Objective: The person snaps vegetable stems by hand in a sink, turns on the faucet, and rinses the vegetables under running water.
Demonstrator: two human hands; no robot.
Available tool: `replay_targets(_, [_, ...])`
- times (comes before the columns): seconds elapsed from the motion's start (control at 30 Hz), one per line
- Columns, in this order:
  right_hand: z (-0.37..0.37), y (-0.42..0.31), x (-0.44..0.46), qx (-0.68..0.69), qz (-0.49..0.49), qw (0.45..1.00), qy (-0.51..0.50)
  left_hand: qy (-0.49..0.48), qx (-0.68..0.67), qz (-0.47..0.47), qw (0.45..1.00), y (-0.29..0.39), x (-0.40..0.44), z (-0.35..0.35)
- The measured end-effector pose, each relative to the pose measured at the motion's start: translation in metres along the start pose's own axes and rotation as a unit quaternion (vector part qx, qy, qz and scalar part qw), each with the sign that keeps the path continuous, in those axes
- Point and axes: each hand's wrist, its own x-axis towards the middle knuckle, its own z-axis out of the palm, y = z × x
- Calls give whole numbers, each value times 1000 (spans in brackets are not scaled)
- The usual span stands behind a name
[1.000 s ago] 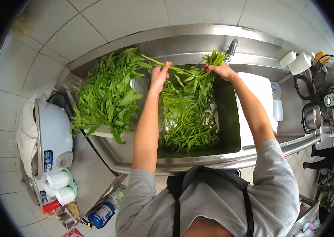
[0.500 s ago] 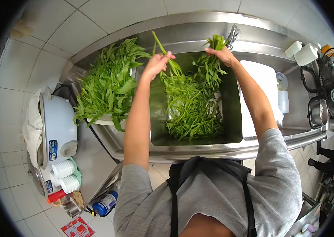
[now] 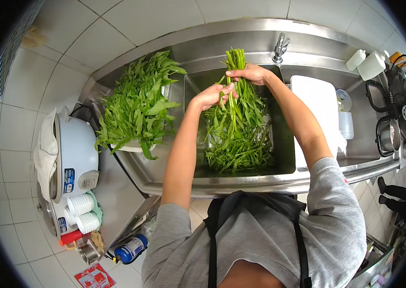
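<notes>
My right hand is wrapped round a bunch of long-stemmed leafy greens, cut ends up and leaves hanging down. Just below it and to its left, my left hand pinches some stems against the same bunch. Both hands are above the deep steel sink basin. Inside the basin, beneath the bunch, lies a heap of loose greens, partly hidden by the leaves above. A large pile of leafy greens rests on a white tray to the left of the basin.
A metal faucet stands behind the basin. On the right are a white board, white bottles and wire baskets. A large rice cooker and stacked white cups stand to the left. Another person's legs show far right.
My right hand has moved left with its bunch, and my left hand has moved right and lower with its stems. The two hands now meet at one combined bunch.
</notes>
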Motion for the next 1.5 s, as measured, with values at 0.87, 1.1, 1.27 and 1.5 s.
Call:
replay_targets(0.87, [-5,25,10,-111,37,964,240,204,225,61,951,-23,2,24])
replay_targets(1.1, [-13,29,12,-146,68,939,305,245,197,131,940,-23,-8,19])
replay_targets(1.27, [-15,30,8,-108,88,941,308,383,165,145,898,-17,-17,-3])
replay_targets(1.5, [-14,32,11,-92,62,949,295,216,233,128,940,1,-39,-9])
